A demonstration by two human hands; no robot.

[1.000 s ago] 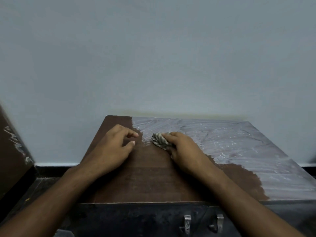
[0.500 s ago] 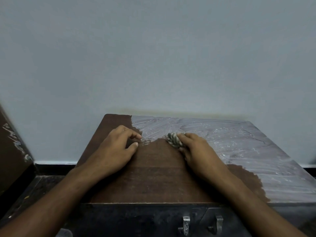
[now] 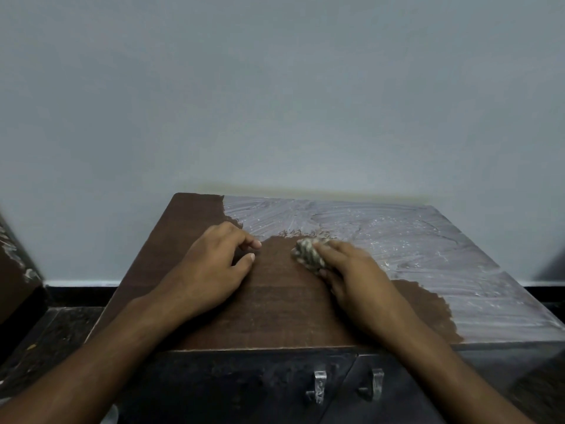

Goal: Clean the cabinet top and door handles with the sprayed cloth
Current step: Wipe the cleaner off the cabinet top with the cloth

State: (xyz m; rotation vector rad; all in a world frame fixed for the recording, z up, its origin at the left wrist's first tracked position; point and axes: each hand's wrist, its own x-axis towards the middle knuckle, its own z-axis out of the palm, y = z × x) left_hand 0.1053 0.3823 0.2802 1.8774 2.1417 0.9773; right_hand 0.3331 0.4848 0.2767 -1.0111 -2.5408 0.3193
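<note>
The cabinet top [image 3: 275, 313] looks like dark brown wood with a matt finish where it is wiped, while its far and right part carries a pale grey, streaky film with small shiny specks. The cloth [image 3: 307, 254] is a crumpled woven fabric with a mottled green and cream pattern. The two door handles [image 3: 319, 387] are dull grey metal, scuffed, on dark doors [image 3: 232, 390] with a worn, rough look.

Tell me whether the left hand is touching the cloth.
Apart. The head view shows bare brown cabinet top between the left hand and the cloth, which the right hand grips.
</note>
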